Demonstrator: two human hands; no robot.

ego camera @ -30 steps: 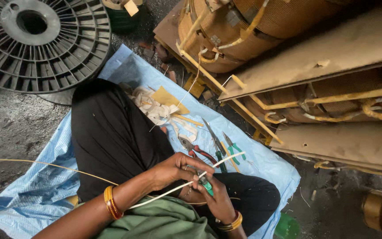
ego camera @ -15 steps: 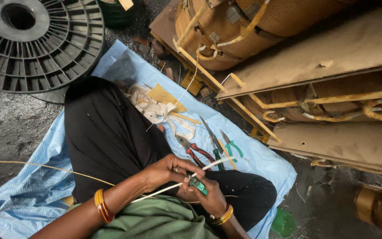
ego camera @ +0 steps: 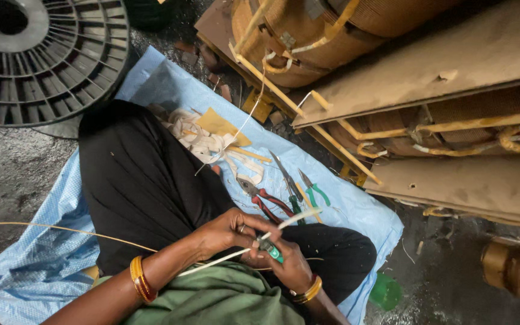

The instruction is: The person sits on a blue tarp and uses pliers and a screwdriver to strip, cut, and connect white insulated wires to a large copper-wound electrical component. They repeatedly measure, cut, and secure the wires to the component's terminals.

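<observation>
One pale sleeved wire (ego camera: 254,244) lies pinched in both hands, its long axis running from seven o'clock up to two o'clock. The left hand (ego camera: 227,232) closes around its middle; the right hand (ego camera: 287,268), at four o'clock, grips a small green-handled tool (ego camera: 270,250) against it. Red-handled pliers (ego camera: 263,198) and green-handled cutters (ego camera: 312,191) lie on the blue tarp (ego camera: 356,210) toward one o'clock.

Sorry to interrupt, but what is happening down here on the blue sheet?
A person sits on a blue woven sheet. Their left hand pinches a thin white sleeved wire, while the right hand works a small green-handled tool against it. Red-handled pliers, green-handled cutters and white tape strips lie nearby.
</observation>
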